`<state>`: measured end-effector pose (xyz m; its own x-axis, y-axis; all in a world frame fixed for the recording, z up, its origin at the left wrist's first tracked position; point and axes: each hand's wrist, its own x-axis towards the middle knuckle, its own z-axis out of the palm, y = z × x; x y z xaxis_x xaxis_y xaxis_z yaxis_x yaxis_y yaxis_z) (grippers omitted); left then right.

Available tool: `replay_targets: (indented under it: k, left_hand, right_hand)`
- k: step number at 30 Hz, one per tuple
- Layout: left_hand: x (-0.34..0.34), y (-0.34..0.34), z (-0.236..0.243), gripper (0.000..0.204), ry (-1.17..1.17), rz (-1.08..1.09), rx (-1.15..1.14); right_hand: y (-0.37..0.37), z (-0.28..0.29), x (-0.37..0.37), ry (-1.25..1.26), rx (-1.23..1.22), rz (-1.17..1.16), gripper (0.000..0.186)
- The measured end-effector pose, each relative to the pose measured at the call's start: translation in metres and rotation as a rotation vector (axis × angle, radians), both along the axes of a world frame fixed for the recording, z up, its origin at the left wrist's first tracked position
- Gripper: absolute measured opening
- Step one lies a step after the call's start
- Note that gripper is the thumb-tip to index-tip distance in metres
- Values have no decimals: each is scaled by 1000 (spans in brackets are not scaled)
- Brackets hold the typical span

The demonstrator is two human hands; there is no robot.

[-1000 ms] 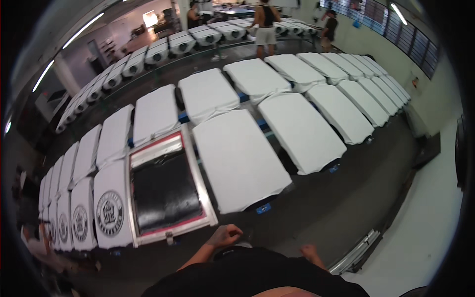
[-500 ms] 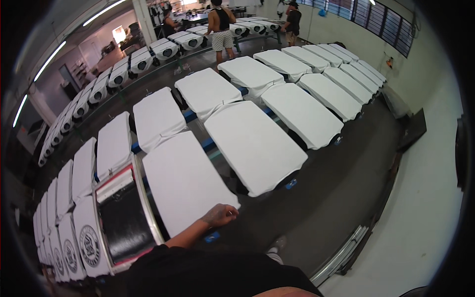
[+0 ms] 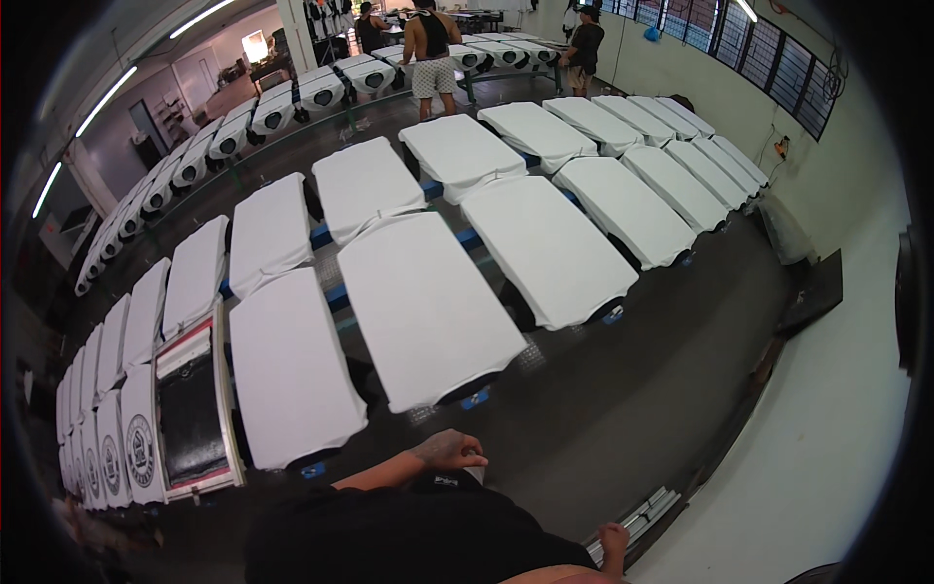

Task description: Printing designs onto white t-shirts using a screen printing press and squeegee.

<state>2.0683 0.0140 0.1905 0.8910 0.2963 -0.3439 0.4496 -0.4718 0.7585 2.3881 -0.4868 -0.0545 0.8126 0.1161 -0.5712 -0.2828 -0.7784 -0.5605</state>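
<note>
My left hand (image 3: 455,450) is low in the middle with loosely curled fingers, below the white shirts stretched over boards (image 3: 433,311); what it holds, if anything, I cannot make out. My right hand (image 3: 613,540), also curled, hangs by my side near metal bars (image 3: 654,508), its contents too small to tell. A metal-framed printing screen (image 3: 195,409) with dark ink lies at the left of the near row. Shirts beside it (image 3: 141,448) carry round dark printed emblems.
A second long row of shirt boards (image 3: 321,92) runs behind, where several people (image 3: 435,49) stand. The floor (image 3: 681,341) runs along the right beside a white wall (image 3: 817,409), with a dark leaning panel (image 3: 817,292) and windows (image 3: 739,54) above.
My view has moved rightward along the row, so the screen sits farther left. My left hand has lowered off the nearby shirt's corner; my right hand has come back into view.
</note>
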Motion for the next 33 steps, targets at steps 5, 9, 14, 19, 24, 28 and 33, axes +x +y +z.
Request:
replay_targets:
  k: [5, 9, 14, 19, 24, 28, 33]
  left_hand:
    - [70, 35, -3, 53, -11, 55, -45]
    - [147, 80, -10, 53, 0, 44, 2]
    - [274, 138, -10, 51, -127, 117, 12]
    - [376, 182, 12, 61, -91, -96, 158]
    - [465, 197, 18, 62, -163, -37, 139]
    - [516, 175, 9, 56, -227, 96, 95]
    - [588, 115, -39, 49, -254, 85, 70]
  right_hand:
    - [63, 36, 87, 43, 165, -155, 20]
    - [107, 39, 108, 116, 76, -10, 19]
    - [92, -14, 145, 249, 133, 62, 14]
    - [119, 20, 202, 187, -33, -61, 16]
    - [94, -31, 263, 35, -74, 135, 21]
    - [96, -59, 364, 90, -48, 175, 22]
    - [83, -75, 495, 180, -24, 221, 24]
